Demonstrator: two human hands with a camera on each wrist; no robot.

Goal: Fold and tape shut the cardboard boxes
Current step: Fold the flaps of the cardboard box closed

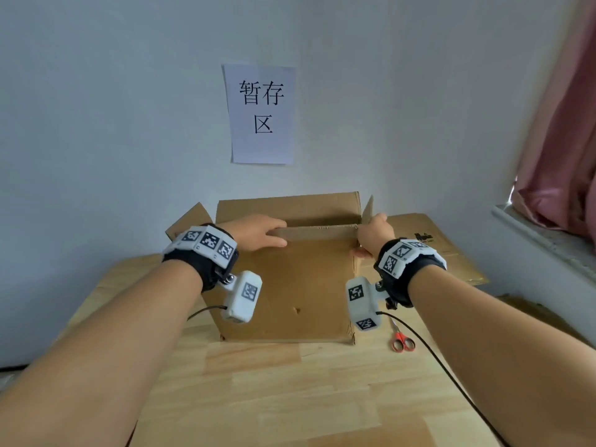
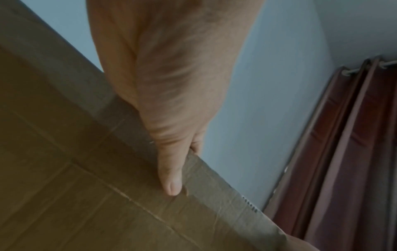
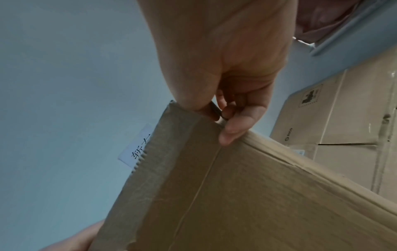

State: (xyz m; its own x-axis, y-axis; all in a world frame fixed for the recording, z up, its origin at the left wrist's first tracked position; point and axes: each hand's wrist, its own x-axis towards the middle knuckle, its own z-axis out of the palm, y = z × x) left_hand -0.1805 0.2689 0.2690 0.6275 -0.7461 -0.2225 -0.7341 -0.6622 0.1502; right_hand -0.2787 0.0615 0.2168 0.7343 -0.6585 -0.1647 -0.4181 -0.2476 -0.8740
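Head view shows left hand [image 1: 258,232] and right hand [image 1: 374,233] pinching the near flap [image 1: 317,232] of the cardboard box [image 1: 290,285]; uneven pressure could crease it crookedly.

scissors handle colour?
Red, on the scissors; head view shows it best.

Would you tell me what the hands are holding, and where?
Both hold the cardboard box's near flap: left hand along its top edge, right hand pinching its right corner.
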